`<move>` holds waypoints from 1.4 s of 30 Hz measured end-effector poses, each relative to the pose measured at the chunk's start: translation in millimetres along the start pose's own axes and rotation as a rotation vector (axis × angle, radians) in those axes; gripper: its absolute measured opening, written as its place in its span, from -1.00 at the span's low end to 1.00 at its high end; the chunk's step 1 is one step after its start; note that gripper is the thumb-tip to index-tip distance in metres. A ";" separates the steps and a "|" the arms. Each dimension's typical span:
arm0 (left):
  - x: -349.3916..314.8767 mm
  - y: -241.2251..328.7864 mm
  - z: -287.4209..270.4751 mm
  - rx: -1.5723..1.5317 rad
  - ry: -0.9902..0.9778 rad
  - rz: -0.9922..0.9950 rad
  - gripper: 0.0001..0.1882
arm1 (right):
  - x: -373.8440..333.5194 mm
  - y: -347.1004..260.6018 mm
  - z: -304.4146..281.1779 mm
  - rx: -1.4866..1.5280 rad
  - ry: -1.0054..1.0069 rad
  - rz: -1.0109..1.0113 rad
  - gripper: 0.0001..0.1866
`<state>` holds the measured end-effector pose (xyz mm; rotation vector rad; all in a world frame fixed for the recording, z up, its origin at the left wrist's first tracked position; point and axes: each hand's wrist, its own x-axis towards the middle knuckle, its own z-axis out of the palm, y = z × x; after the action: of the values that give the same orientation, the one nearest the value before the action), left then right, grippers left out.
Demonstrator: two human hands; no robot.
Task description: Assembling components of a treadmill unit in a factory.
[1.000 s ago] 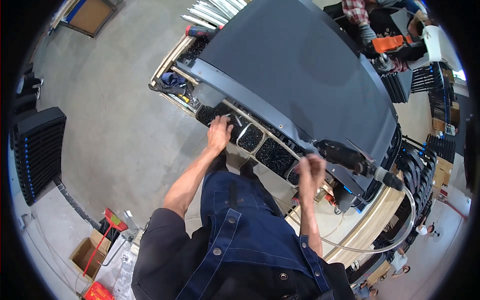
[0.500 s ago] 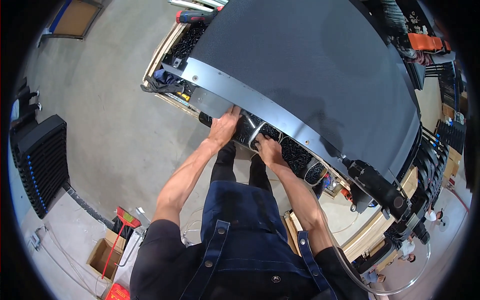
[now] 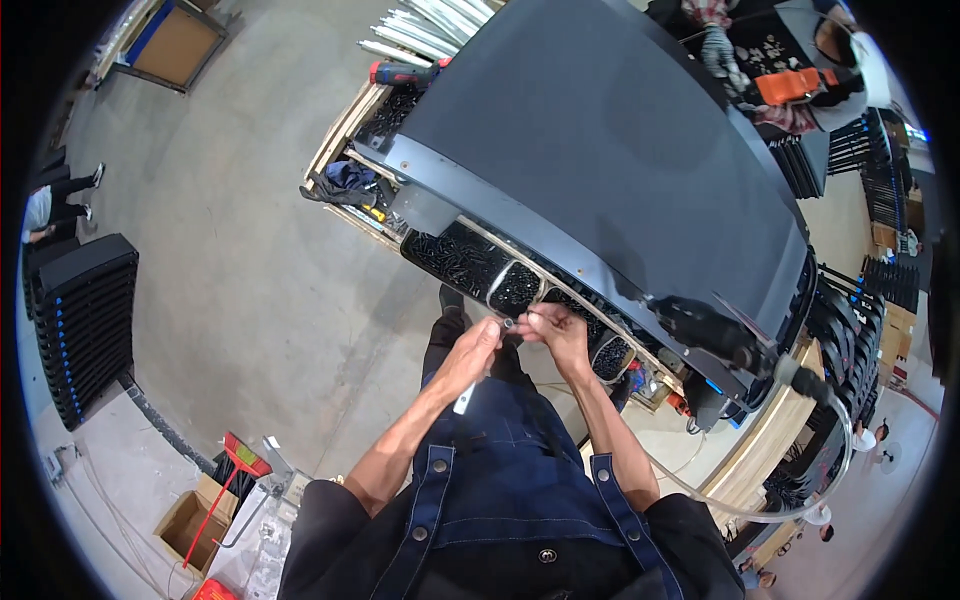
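Observation:
My left hand [image 3: 474, 352] is closed round a silver socket wrench [image 3: 464, 399]. Its hollow end shows at the fingertips, and its shaft comes out below the palm. Right beside that end, my right hand [image 3: 558, 335] has thumb and fingers pinched together. Whatever they hold is too small and blurred to make out. Just beyond both hands are bins of small black screws [image 3: 517, 286], under the near edge of a large dark curved panel [image 3: 590, 150] with a metal edge strip [image 3: 480, 190].
A black power driver [image 3: 705, 335] with a clear hose hangs at the panel's right. A red and black cordless tool [image 3: 403, 74] lies at its far left corner. A co-worker's gloved hand [image 3: 720, 55] is near an orange tool [image 3: 793, 87]. Stacked black parts [image 3: 85, 320] stand left.
Both hands have drawn back from the bins towards my body and come together. The socket wrench came along in my left hand. The driver swung slightly, and the co-worker's hands have come into view.

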<state>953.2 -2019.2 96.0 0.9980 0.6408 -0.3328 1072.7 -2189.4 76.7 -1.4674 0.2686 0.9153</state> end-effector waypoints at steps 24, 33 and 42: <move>-72.6 -1.1 214.1 0.613 0.637 1.149 -0.82 | -166.7 -63.6 -75.5 -0.189 0.008 -1.037 -0.87; -45.7 15.0 197.0 0.633 0.494 1.027 -0.81 | -137.7 -65.0 -73.4 -0.435 0.124 -1.084 -0.87; -11.0 32.4 167.3 0.166 0.089 0.630 -0.80 | -118.8 -71.0 -60.6 -0.377 0.259 -0.907 -0.93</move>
<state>1019.8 -2146.4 188.5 1.3221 0.3527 0.2190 1064.9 -2277.5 199.1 -1.8033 -0.3919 0.0320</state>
